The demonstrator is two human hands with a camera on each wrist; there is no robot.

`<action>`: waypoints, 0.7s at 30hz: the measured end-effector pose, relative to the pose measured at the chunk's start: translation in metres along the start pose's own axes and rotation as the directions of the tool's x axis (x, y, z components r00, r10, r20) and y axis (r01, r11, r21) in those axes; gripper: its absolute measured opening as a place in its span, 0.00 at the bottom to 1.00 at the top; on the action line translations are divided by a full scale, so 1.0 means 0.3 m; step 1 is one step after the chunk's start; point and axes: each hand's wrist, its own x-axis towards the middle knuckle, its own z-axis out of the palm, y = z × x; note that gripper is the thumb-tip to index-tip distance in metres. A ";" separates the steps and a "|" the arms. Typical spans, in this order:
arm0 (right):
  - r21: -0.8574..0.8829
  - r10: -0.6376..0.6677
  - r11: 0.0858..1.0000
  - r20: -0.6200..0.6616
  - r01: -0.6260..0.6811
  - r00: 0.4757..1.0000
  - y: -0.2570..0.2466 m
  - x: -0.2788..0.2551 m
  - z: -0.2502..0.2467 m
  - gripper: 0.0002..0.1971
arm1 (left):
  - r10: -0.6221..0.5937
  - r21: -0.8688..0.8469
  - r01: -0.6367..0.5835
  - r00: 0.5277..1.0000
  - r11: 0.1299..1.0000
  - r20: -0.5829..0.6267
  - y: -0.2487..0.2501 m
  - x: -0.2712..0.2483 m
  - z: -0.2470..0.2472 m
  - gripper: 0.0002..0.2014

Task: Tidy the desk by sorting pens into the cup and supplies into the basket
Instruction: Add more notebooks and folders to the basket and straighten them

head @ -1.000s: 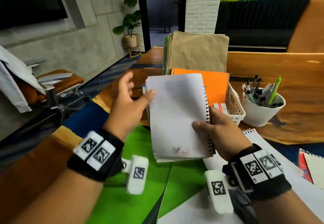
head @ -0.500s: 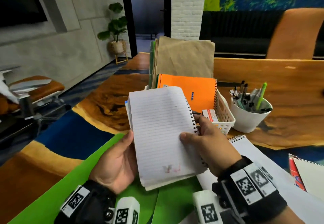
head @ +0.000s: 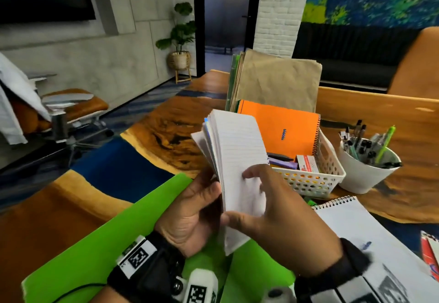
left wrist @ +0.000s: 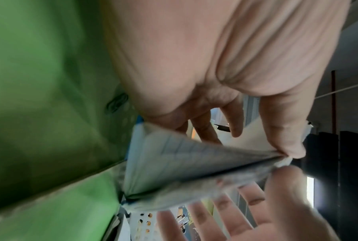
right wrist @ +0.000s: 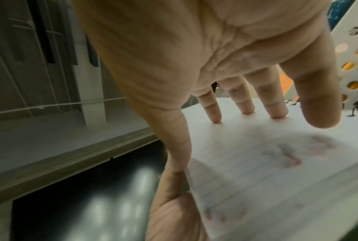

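Observation:
I hold a spiral notebook [head: 237, 155] with lined white pages upright above the green folder. My left hand [head: 197, 210] grips it from the left. In the left wrist view its thumb pinches the fanned pages [left wrist: 184, 163], with the fingers behind them. My right hand [head: 273, 207] lies on the front page. The right wrist view shows its straight fingertips [right wrist: 246, 109] pressing the page [right wrist: 277, 163]. The white basket [head: 308, 181] just behind holds an orange notebook [head: 280, 129], brown paper bags [head: 278, 82] and small supplies. The white cup [head: 365, 174] full of pens stands to its right.
A green folder [head: 107, 231] lies on the wood-and-blue desk under my hands. An open spiral pad [head: 356, 226] lies at the right, with a red-edged item [head: 430, 250] at the far right edge. A chair and a potted plant stand beyond the desk on the left.
The left hand came off the top edge and took the notebook from the lower left. The notebook turned more edge-on with pages fanning. The right hand slid from the spiral side onto the front page.

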 end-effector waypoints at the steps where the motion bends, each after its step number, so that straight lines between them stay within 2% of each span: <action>1: 0.013 0.004 1.000 -0.027 -0.003 1.000 0.007 0.003 0.005 0.36 | -0.004 0.003 0.004 1.000 1.000 0.013 -0.003 0.000 -0.003 0.39; 6: 0.064 0.018 0.998 -0.050 -0.015 0.999 0.010 0.010 0.002 0.33 | -0.022 0.074 0.020 1.000 0.997 0.017 -0.012 0.004 -0.002 0.37; 10: 0.119 0.025 0.993 0.016 -0.027 1.000 0.013 0.010 -0.027 0.34 | 0.040 0.033 -0.041 0.998 0.999 0.045 -0.013 -0.007 0.006 0.29; 12: 0.161 0.036 0.986 0.059 -0.045 0.998 0.021 0.010 -0.040 0.35 | 0.033 0.019 -0.034 0.998 0.999 0.049 -0.012 -0.012 0.003 0.29; 16: 0.288 0.056 0.954 0.108 -0.085 0.993 0.036 0.014 -0.053 0.32 | 0.015 0.004 -0.015 0.999 1.000 0.038 -0.003 -0.010 0.011 0.33; 19: 0.419 0.055 0.902 0.130 -0.105 0.990 0.038 0.021 -0.075 0.32 | -0.033 -0.031 0.030 0.995 0.999 -0.098 0.012 0.004 -0.003 0.46; 21: 0.429 0.045 0.900 0.079 -0.074 0.996 0.038 0.019 -0.109 0.29 | -0.036 -0.020 0.033 0.987 0.999 -0.158 0.025 0.012 -0.019 0.51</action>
